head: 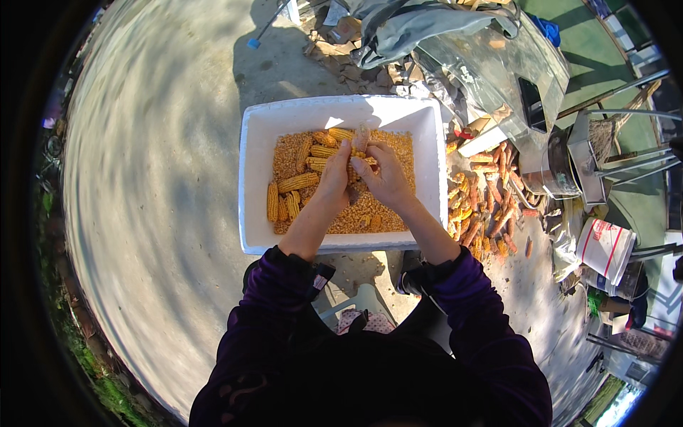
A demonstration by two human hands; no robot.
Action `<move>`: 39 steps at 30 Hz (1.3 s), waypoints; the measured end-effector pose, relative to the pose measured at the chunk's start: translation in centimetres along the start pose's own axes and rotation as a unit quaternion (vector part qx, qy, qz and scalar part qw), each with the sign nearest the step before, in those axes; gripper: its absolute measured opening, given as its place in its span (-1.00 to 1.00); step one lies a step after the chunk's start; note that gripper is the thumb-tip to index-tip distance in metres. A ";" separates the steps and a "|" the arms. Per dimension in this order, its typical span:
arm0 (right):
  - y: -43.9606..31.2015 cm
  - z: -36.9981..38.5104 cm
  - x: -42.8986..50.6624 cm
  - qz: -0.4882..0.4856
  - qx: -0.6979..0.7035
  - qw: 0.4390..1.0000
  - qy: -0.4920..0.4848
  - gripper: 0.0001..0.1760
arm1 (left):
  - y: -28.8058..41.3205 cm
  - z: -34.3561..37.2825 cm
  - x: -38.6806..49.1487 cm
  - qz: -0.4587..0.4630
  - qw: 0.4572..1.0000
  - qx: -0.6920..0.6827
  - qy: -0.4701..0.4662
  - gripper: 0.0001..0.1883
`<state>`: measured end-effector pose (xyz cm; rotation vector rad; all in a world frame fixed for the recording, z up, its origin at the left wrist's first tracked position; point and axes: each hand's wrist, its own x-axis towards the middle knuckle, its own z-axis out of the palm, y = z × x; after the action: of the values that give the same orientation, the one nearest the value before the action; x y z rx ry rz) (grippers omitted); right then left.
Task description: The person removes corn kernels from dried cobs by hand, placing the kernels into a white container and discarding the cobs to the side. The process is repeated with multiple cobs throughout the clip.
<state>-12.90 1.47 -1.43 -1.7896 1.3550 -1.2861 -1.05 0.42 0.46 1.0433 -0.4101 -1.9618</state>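
Note:
A white foam box (248, 176) stands before me, holding a layer of loose corn kernels (397, 147). Several yellow corn cobs (298, 182) lie on the kernels, mostly on the left side. Over the middle of the box, my left hand (335, 176) and my right hand (388, 179) are gripping one corn cob (361, 137) between them. Its far end looks stripped to the bare core, while yellow kernels show lower down between my thumbs. My fingers hide part of it.
Right of the box, stripped corn cobs (496, 200) are heaped on the concrete floor (160, 160). Beyond them are a metal bucket (549, 163) and a white bucket (605, 248). A dark phone (532, 104) lies on a plastic-covered surface. Cardboard scraps (347, 69) litter the far side.

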 end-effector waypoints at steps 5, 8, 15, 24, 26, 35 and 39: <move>-1.8 -2.6 1.3 0.115 -0.145 0.969 -0.163 -0.52 | -0.4 -0.5 -0.1 0.031 0.992 0.114 -0.038 -0.52; -0.5 -2.0 0.7 0.159 0.003 0.979 -0.128 -0.51 | -0.2 -0.1 -0.5 -0.018 0.992 0.118 -0.037 -0.51; -0.6 -2.3 0.8 0.139 0.014 0.981 -0.137 -0.49 | 0.9 -0.3 -1.0 -0.086 0.991 0.079 -0.059 -0.50; 0.1 -2.8 0.8 0.153 0.079 0.962 -0.214 -0.54 | 0.1 -1.3 0.0 -0.073 0.989 0.100 -0.080 -0.52; -0.6 -3.2 1.3 0.132 0.143 0.956 -0.221 -0.58 | 0.0 -2.0 0.0 -0.063 0.993 0.055 -0.088 -0.54; -0.5 -4.4 1.8 0.254 0.293 0.916 -0.101 -0.60 | -0.1 -1.5 0.3 0.182 0.950 0.232 -0.100 -0.45; 1.0 -3.9 1.6 0.224 0.411 0.878 -0.104 -0.49 | 0.3 -1.1 0.2 0.207 0.938 0.271 -0.066 -0.43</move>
<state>-16.82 0.06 -0.15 -0.9189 0.8244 -1.1175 -0.05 0.23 -0.09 1.0467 -1.1955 -1.5682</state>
